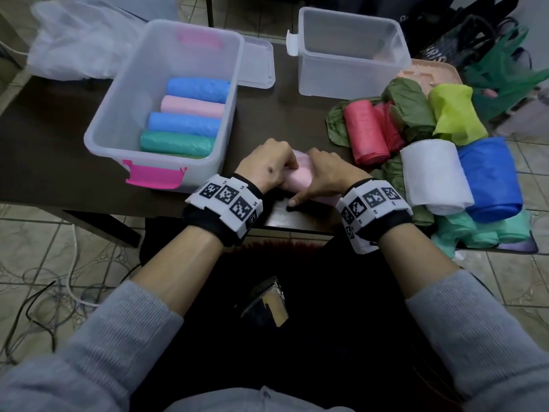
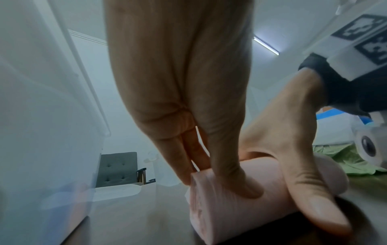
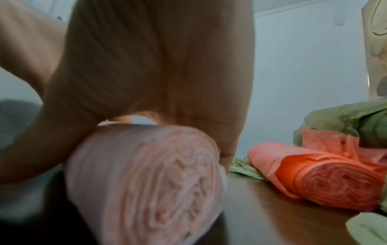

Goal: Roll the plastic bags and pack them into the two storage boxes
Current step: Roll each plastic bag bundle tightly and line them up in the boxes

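Note:
A pink bag roll [image 1: 298, 180] lies on the dark table near its front edge, and both hands grip it. My left hand [image 1: 276, 166] holds its left end, thumb and fingers pinching it [image 2: 209, 175]. My right hand [image 1: 320, 173] wraps the right end, with its palm over the roll [image 3: 157, 82]. The roll's spiral end [image 3: 159, 187] faces the right wrist camera. The left storage box [image 1: 124, 93], with pink latches, holds several rolls in blue, pink and green. The right storage box [image 1: 350, 75] looks empty.
Bags are heaped at the table's right: a red roll [image 1: 367, 132], a white roll [image 1: 433, 176], a blue roll [image 1: 490, 176], and loose olive, yellow-green and mint ones. A clear lid [image 1: 257, 63] lies behind the left box. A clear bag [image 1: 77, 40] sits back left.

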Available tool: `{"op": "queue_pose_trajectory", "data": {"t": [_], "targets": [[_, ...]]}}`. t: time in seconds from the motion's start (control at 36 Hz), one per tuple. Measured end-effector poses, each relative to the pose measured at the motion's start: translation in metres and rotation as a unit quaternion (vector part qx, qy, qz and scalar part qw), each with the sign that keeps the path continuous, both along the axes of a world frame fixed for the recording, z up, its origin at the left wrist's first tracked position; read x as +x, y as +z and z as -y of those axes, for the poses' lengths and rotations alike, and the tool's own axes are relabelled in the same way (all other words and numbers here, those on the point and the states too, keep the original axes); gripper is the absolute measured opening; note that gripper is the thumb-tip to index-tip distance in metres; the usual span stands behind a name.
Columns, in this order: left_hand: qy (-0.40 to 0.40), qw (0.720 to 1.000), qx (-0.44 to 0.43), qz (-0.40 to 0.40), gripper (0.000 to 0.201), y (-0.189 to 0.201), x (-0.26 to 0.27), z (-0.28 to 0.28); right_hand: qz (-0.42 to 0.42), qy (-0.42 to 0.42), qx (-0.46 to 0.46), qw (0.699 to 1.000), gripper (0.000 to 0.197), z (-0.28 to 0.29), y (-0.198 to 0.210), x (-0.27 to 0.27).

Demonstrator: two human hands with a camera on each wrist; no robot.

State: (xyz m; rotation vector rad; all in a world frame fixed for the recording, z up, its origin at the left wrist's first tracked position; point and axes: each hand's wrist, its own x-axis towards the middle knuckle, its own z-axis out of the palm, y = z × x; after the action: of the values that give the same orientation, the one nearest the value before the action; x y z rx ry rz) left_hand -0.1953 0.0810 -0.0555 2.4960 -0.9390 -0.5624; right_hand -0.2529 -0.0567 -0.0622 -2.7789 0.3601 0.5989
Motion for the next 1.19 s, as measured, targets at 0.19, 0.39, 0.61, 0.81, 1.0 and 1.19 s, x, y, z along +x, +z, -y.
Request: {"op": "queue_pose_trajectory", "data": {"t": [0.19,0.39,0.61,0.81,1.0,1.19], "targets": [[-0.011,1.0,0.004,0.014,0.043,0.005,0.0,0.003,0.095,0.031,-0.039,0.994,0.075,-0.013,-0.009,-0.023],[-0.046,0.999,0.015,-0.004,0.045,0.01,-0.002,0.0,0.17,0.027,-0.134,0.976,0.054,-0.033,-0.022,-0.048],[0.083,0.972,-0.186,0.116,0.04,0.073,-0.002,-0.038,0.202,-0.101,0.11,0.968,0.049,-0.022,-0.019,-0.03],[0.341,0.888,-0.227,0.208,0.041,0.076,0.028,-0.126,0.32,-0.139,0.252,0.903,0.047,-0.042,0.031,0.013],[0.537,0.822,-0.179,0.053,0.047,0.044,0.04,-0.165,0.388,0.027,0.205,0.898,0.047,-0.099,0.084,0.055],[0.554,0.753,-0.35,-0.063,0.04,0.027,0.051,-0.167,0.228,0.178,0.076,0.954,0.052,-0.15,0.08,0.088]]}}
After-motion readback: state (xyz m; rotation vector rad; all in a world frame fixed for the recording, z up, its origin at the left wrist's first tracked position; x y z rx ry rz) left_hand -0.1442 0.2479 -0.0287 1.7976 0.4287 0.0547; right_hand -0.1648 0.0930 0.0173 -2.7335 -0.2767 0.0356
